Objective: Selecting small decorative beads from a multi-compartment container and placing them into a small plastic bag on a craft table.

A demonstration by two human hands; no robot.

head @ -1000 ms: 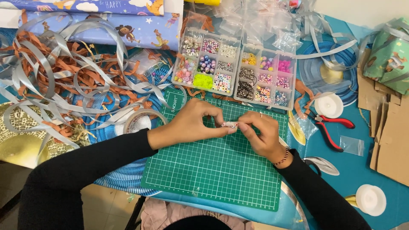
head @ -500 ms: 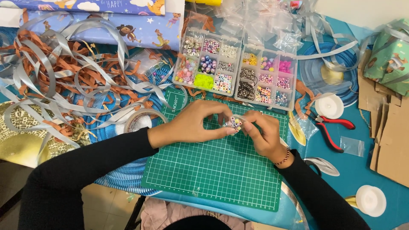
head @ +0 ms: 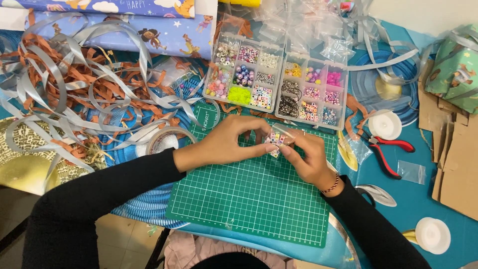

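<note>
We see left hand (head: pixel 231 142) and right hand (head: pixel 308 157) both pinching a small clear bag of letter beads (head: pixel 277 139) | held over green cutting mat (head: pixel 254 199) | bead organizer box (head: pixel 279 87) just beyond | red pliers (head: pixel 386 154) to the right

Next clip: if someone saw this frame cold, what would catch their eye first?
Probably the two hands meeting mid-frame over the green cutting mat: the left hand and right hand together pinch a small clear bag of beads. Just beyond them sit two clear bead organizers with bright compartments. To the left sprawls a tangle of silver and brown ribbon; red-handled pliers lie to the right.
</note>
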